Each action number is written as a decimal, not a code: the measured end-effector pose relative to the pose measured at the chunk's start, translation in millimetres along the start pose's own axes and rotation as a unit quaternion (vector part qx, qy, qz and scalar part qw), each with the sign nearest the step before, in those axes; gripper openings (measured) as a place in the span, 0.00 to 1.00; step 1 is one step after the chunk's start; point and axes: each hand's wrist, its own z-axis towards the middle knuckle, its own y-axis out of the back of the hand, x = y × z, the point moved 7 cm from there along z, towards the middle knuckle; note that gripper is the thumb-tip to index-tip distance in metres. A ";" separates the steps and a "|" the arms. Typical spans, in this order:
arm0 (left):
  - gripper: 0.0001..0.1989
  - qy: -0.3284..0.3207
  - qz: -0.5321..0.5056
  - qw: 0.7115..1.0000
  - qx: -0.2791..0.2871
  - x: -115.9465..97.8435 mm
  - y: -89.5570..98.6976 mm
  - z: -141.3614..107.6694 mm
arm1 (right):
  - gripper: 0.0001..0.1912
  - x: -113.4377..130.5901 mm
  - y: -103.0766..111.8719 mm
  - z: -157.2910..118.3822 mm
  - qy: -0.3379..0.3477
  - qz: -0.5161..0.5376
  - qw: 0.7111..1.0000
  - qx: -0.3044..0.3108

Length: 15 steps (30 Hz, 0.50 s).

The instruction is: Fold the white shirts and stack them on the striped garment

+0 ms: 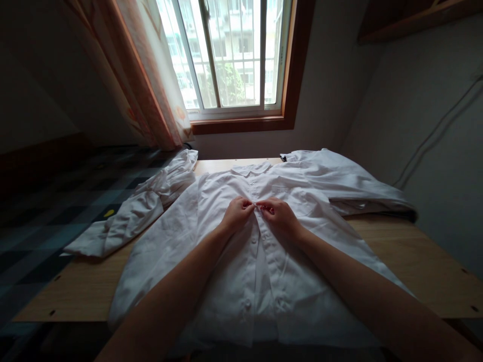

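A white button-up shirt (222, 266) lies spread front side up, its collar (251, 169) toward the window. The front is closed near the collar and parts into two edges below my hands. My left hand (238, 212) pinches the front edge at mid-chest. Fingertips almost touching it, my right hand (277, 213) pinches the other edge at the same spot. Whatever button sits between the fingers is hidden. Lower down, several buttons show along the open edges, one button (254, 241) just below my hands.
Under the shirt is a wooden table (407, 246). The left sleeve (128, 221) reaches over a checked bedspread (33, 216), where a small yellow spot shows. The other sleeve (339, 173) lies toward the right wall. A window (234, 55) and an orange curtain (132, 75) stand behind.
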 end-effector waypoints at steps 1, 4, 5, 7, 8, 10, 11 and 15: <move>0.06 -0.001 -0.001 1.000 0.001 -0.3 -0.1 0.0 | 0.15 -0.3 0.3 0.1 -0.003 0.004 1.000 0.000; 0.06 -0.001 -0.003 1.000 0.001 -0.4 -0.3 0.1 | 0.14 -1.7 1.1 0.2 -0.023 0.023 0.999 0.004; 0.06 0.000 -0.003 1.000 0.001 -0.2 -0.4 0.2 | 0.14 -2.4 1.4 0.2 -0.032 0.031 0.999 0.004; 0.06 0.001 -0.003 1.000 0.001 0.0 -0.6 0.2 | 0.14 -4.1 1.8 0.3 -0.047 0.046 0.998 0.004; 0.06 0.000 -0.003 1.000 0.002 0.0 -0.7 0.2 | 0.14 -4.8 1.8 0.3 -0.052 0.051 0.997 0.003; 0.06 0.000 -0.002 1.000 0.005 -0.1 -0.9 0.1 | 0.13 -6.4 1.2 0.4 -0.057 0.057 0.997 0.002; 0.06 0.001 -0.002 1.000 0.005 0.1 -0.8 0.1 | 0.12 -7.2 0.7 0.4 -0.057 0.059 0.997 0.002; 0.06 0.010 -0.010 1.000 0.003 1.4 0.0 0.2 | 0.11 -10.7 -0.8 0.7 -0.052 0.069 0.996 -0.002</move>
